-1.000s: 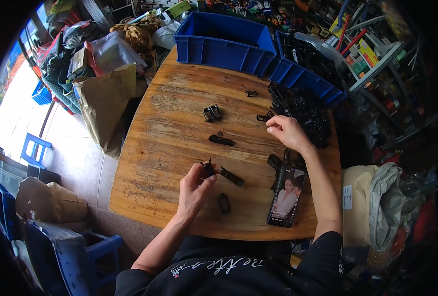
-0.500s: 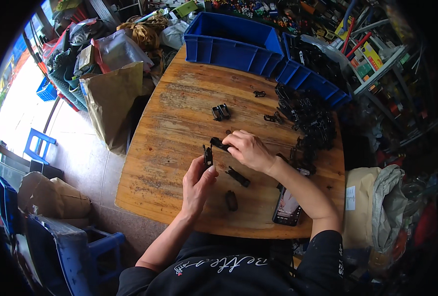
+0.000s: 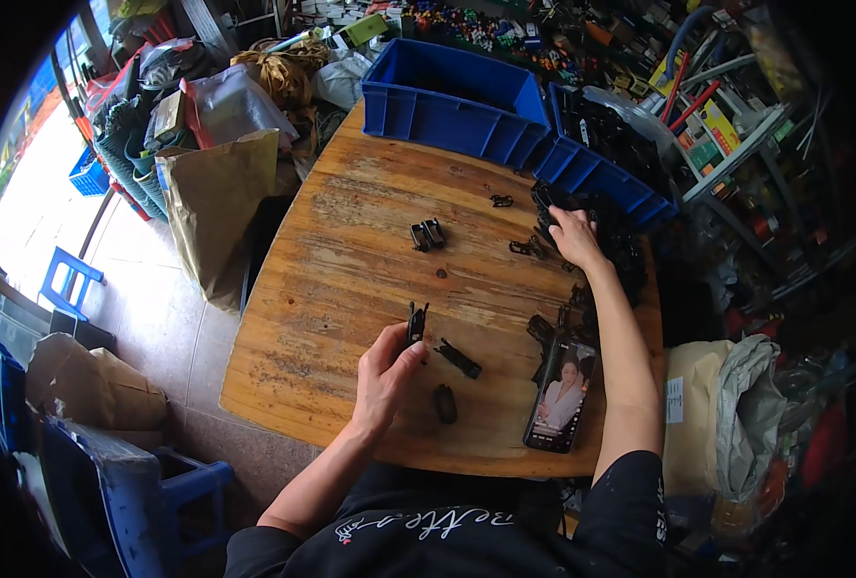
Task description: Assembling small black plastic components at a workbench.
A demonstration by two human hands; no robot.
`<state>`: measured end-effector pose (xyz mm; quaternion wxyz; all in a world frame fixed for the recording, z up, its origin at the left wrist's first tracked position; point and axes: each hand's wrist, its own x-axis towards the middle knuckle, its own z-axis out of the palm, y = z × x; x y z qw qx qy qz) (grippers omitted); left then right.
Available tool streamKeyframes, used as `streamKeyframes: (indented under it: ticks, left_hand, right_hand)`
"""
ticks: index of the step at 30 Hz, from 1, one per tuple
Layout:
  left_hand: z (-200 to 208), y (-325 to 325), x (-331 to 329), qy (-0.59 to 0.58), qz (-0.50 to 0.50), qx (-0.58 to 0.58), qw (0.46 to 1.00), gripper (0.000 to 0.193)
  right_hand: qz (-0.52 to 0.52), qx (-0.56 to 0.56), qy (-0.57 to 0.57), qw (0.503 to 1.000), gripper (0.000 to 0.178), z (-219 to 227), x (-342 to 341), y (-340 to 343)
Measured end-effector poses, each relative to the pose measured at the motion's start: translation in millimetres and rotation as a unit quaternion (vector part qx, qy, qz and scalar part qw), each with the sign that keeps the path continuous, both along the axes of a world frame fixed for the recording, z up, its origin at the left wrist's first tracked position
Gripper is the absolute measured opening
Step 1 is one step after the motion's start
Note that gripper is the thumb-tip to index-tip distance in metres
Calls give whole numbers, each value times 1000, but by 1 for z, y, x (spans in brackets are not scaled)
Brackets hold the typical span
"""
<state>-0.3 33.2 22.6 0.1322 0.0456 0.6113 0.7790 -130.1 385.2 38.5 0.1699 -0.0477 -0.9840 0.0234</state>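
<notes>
My left hand (image 3: 385,374) is closed on a small upright black plastic part (image 3: 415,326) with two prongs at its top, above the near middle of the table. At the far right, my right hand (image 3: 576,238) reaches over a heap of black plastic parts (image 3: 624,258). Its fingers are apart at the heap's edge, and I see nothing clearly held in them. A black clip-like part (image 3: 460,358) and a rounded black piece (image 3: 445,404) lie beside my left hand. Farther off sits a pair of black parts (image 3: 428,234), with smaller loose pieces (image 3: 525,248) near the heap.
On the wooden table (image 3: 322,289), a phone (image 3: 560,397) with a lit screen lies by my right forearm. A blue bin (image 3: 447,114) stands along the far edge, and another blue bin (image 3: 596,185) holds black parts. Paper bags and blue stools stand around the table.
My right hand has moved away and to the right, from beside my left hand to the heap. The black part it held near the middle no longer shows there. My left hand keeps its part.
</notes>
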Motion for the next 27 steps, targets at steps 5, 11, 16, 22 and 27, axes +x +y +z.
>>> streamKeyframes:
  ticks: [5,11,16,22,27]
  left_hand:
    - [2,0,-1,-4,-6,-8,1000,28]
    - [0,-2,-2,-8,-7,-16,1000,28]
    - [2,1,-1,7,-9,-28,1000,27]
    - [5,-2,-1,-2,-14,-32,999,25]
    - [0,-2,3,-1,-4,-20,1000,24]
  right_hand:
    - [71,-366,-37,927,18,15,-12,9]
    - [53,-179,-51,981,15,5,-14,5]
    - [6,-63,68,996,25,-2,-34,20]
    - [-53,-19,-172,983,41,-7,-48,-2]
    - [54,-372,-141,916,26,40,-22,-17]
